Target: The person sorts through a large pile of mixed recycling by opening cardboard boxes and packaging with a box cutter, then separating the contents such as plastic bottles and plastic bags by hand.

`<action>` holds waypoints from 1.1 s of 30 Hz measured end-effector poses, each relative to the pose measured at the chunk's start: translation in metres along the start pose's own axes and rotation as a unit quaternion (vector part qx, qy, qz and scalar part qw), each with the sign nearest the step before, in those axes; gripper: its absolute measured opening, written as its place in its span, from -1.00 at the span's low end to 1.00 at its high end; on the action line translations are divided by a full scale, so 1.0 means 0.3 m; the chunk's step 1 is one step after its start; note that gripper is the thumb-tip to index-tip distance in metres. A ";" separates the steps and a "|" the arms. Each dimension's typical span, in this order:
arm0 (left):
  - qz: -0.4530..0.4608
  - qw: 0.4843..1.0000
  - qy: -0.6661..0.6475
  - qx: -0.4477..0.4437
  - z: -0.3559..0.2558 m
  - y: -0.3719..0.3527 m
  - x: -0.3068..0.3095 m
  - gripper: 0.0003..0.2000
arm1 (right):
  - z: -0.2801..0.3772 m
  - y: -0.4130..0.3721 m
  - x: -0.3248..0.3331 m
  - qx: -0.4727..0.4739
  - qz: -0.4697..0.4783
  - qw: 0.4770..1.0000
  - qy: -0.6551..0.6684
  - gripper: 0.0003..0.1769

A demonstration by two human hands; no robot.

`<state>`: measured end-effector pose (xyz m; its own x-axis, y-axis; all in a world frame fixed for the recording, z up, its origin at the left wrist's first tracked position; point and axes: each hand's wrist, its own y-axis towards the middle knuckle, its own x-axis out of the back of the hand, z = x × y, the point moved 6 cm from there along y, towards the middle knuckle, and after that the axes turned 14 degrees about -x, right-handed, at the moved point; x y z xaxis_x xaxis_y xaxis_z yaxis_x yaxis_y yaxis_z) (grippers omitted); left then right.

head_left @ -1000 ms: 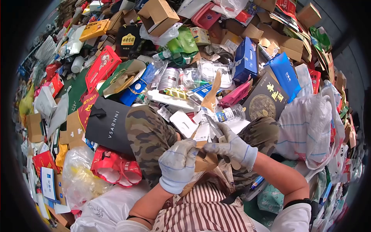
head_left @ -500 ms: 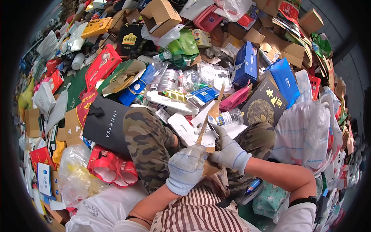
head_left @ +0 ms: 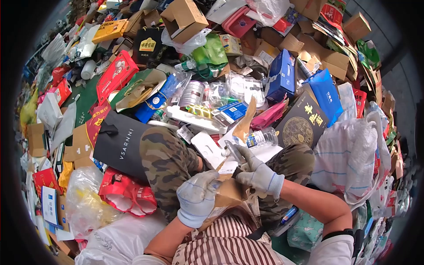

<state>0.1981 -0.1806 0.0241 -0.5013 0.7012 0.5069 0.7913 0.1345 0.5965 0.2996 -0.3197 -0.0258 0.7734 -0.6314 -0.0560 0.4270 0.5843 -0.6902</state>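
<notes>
My left hand (head_left: 196,198), in a white work glove, is closed on the edge of a brown cardboard box (head_left: 229,191) in my lap. My right hand (head_left: 261,176), gloved too, is wrapped round the dark handle of a knife (head_left: 235,153). Its grey blade points up and away from me, just beyond the box. A curled strip of brown cardboard (head_left: 245,123) rises behind the blade. White packaging (head_left: 208,149) and a clear plastic bottle (head_left: 263,138) lie between my knees. The left fingertips are partly hidden.
Mixed waste surrounds me. A black paper bag (head_left: 121,143) and a red bag (head_left: 128,192) lie on the left. Ahead are a blue box (head_left: 281,75) and a black box with gold lettering (head_left: 302,119). A white woven sack (head_left: 349,154) stands on the right.
My left hand has moved left and slightly down, and more of the cardboard box shows between my hands. The knife blade has shifted left and its flat side faces me more.
</notes>
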 end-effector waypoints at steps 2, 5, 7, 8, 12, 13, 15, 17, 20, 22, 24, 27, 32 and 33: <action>-0.010 1.000 -0.006 0.003 0.003 -0.012 0.018 -0.85 | 0.000 0.004 -0.003 0.117 -0.035 0.992 -0.025 -0.18; 0.076 0.995 -0.061 0.020 0.005 0.003 0.013 -0.80 | 0.027 -0.017 -0.013 0.062 -0.042 0.994 -0.082 -0.18; 0.157 0.984 -0.074 0.045 -0.013 0.044 0.014 -0.62 | 0.059 -0.007 -0.026 0.100 -0.104 0.982 -0.118 -0.19; 0.173 0.984 -0.036 0.037 -0.017 0.063 0.011 -0.59 | 0.067 -0.002 -0.046 0.076 -0.095 0.987 -0.107 -0.19; 0.258 0.962 0.081 0.041 0.003 0.129 -0.015 -0.57 | 0.111 0.018 -0.093 0.108 -0.130 0.977 -0.133 -0.18; 0.273 0.957 0.084 0.054 0.020 0.126 -0.020 -0.59 | 0.095 0.038 -0.083 0.107 -0.134 0.977 -0.125 -0.18; 0.277 0.950 0.120 0.078 0.080 0.107 -0.025 -0.71 | 0.062 0.045 -0.081 0.073 -0.105 0.991 -0.044 -0.17; 0.253 0.958 0.114 0.072 0.108 0.078 -0.036 -0.75 | 0.031 0.062 -0.098 0.094 -0.048 0.992 0.075 -0.13; 0.227 0.963 0.107 0.104 0.114 0.061 -0.028 -0.80 | 0.030 0.062 -0.109 0.108 -0.017 0.988 0.111 -0.07; 0.195 0.970 0.085 0.119 0.133 0.044 -0.022 -0.81 | 0.033 0.048 -0.120 0.106 -0.009 0.987 0.123 -0.05; 0.193 0.969 0.078 0.132 0.137 0.034 -0.020 -0.82 | 0.031 0.021 -0.131 0.103 -0.023 0.987 0.121 -0.08; 0.181 0.975 0.057 0.119 0.130 0.032 -0.022 -0.83 | 0.029 -0.027 -0.124 0.103 -0.049 0.990 0.078 -0.19; 0.156 0.983 0.015 0.097 0.064 0.016 0.012 -0.83 | 0.111 -0.200 -0.022 0.180 -0.049 0.959 -0.212 -0.72; 0.136 0.987 -0.002 0.090 0.050 0.013 0.023 -0.82 | 0.127 -0.237 0.007 0.117 -0.058 0.937 -0.324 -0.77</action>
<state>0.2029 -0.1647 0.0207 -0.2601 0.7310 0.6309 0.9462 0.0628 0.3173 0.2886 -0.3431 0.0505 0.8057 -0.2997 0.5109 0.5575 0.6751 -0.4832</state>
